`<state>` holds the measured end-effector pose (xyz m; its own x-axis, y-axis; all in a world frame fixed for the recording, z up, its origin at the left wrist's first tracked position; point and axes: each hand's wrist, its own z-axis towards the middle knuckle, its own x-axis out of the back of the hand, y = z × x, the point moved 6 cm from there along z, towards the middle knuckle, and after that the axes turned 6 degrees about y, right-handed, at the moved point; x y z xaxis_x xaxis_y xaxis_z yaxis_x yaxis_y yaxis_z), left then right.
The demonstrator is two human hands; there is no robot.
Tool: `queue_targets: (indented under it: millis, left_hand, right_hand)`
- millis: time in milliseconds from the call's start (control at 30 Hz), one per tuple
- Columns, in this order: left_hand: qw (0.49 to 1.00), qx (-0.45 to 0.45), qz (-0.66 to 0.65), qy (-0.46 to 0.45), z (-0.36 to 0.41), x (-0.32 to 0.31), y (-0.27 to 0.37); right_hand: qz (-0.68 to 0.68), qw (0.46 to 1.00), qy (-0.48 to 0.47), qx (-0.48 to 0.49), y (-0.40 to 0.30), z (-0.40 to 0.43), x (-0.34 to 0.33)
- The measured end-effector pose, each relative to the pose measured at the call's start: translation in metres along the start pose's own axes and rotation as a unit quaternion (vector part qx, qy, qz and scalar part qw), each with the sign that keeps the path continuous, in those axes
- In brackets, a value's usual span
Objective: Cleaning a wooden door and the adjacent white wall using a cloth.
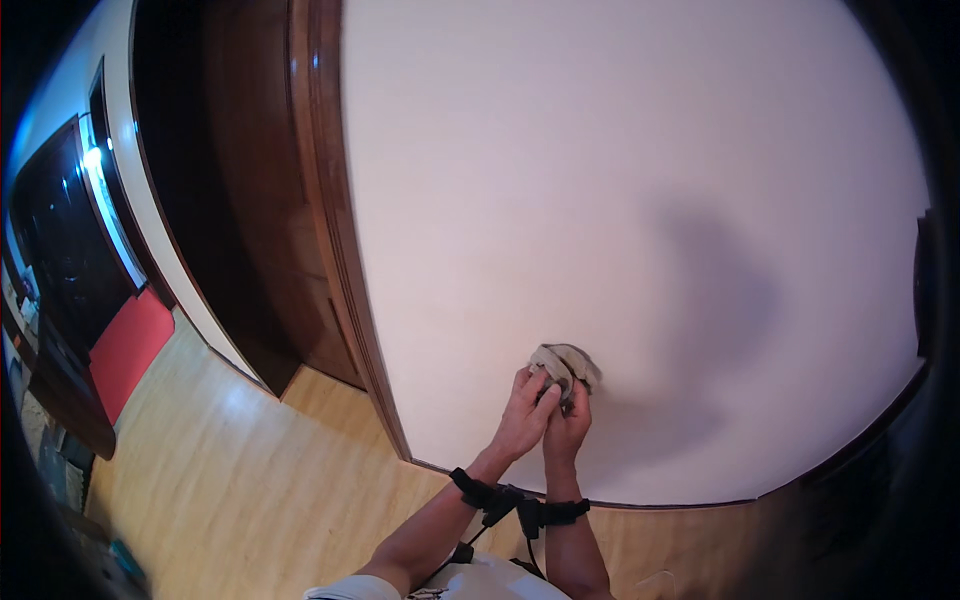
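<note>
A crumpled beige-grey cloth (559,364) is bunched between my two hands in front of a white wall (510,187). My left hand (523,412) grips it from the left, thumb pointing up and to the right. From the right, my right hand (571,420) has its fingers closed around the lower part of the cloth. The hands are close together, almost touching. Whether the cloth presses on the wall is hard to tell. Black straps with small devices and cables sit on both wrists.
A brown wooden door frame (322,225) borders the wall on the left, with a dark doorway beside it. Light wood flooring (247,480) runs below. Farther left are a red mat (135,352) and a dark door (71,240). Dark furniture stands at the left rim.
</note>
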<state>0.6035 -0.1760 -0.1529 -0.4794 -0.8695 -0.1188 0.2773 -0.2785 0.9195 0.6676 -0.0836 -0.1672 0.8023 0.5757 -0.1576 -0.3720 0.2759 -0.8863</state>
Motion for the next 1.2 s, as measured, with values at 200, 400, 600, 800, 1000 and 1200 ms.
queue_targets:
  millis: [200,400,600,800,1000,1200]
  left_hand:
    - [0.999,-0.030,0.013,0.026,-0.004,0.008,0.005]
    - [0.997,-0.042,0.014,0.065,-0.010,0.012,0.006]
    - [0.986,-0.037,0.044,0.159,-0.015,0.060,0.000]
    - [0.981,-0.026,0.000,0.193,-0.001,0.118,0.007]
    - [0.985,0.019,-0.019,0.173,0.001,0.085,0.020]
    - [0.988,0.003,0.031,0.153,-0.005,0.008,0.028]
  right_hand:
    - [0.056,0.997,-0.051,-0.028,-0.004,-0.001,-0.006]
    - [0.037,0.994,-0.107,-0.013,0.005,-0.002,-0.006]
    - [-0.030,0.980,-0.196,0.028,0.012,-0.020,-0.056]
    - [-0.028,0.963,-0.265,0.026,0.000,-0.035,-0.125]
    - [-0.028,0.965,-0.254,0.053,-0.023,-0.011,-0.099]
    - [-0.040,0.968,-0.238,0.067,-0.030,0.020,-0.027]
